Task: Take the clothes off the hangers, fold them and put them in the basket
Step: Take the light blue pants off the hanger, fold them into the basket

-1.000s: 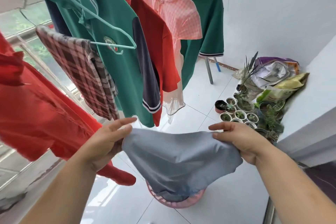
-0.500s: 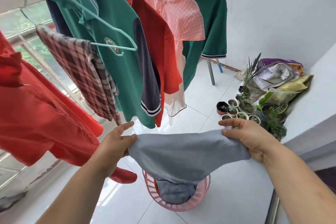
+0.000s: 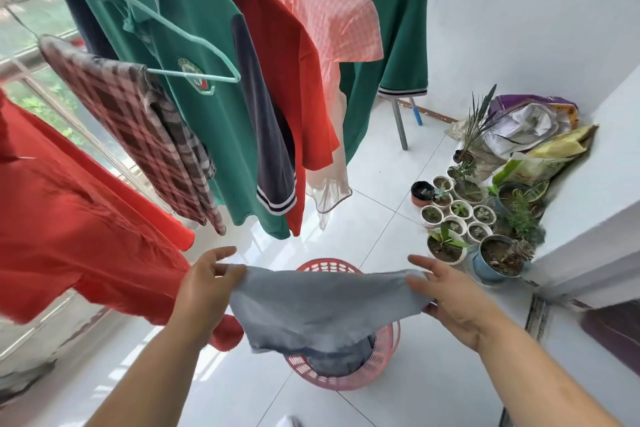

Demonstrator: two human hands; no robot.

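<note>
A grey-blue garment (image 3: 322, 305) is stretched between my two hands, its lower edge sagging over the pink basket (image 3: 384, 350) on the floor. My left hand (image 3: 204, 291) pinches its left corner and my right hand (image 3: 446, 298) pinches its right corner. Dark folded cloth lies inside the basket. Above hang a green polo shirt (image 3: 207, 135) on a teal hanger (image 3: 180, 42), a red shirt (image 3: 287, 73), a pink checked top (image 3: 332, 10), a plaid cloth (image 3: 138, 135) and a red garment (image 3: 69, 218) at left.
Several small potted plants (image 3: 460, 215) and bags (image 3: 533, 128) crowd the right corner by a white ledge (image 3: 588, 204). A metal rack leg (image 3: 400, 125) stands at the back. White floor tiles (image 3: 377, 163) lie around the basket. A window runs along the left.
The view tilted down and both hands lowered with the garment toward the basket. More of the basket's far rim now shows behind the cloth.
</note>
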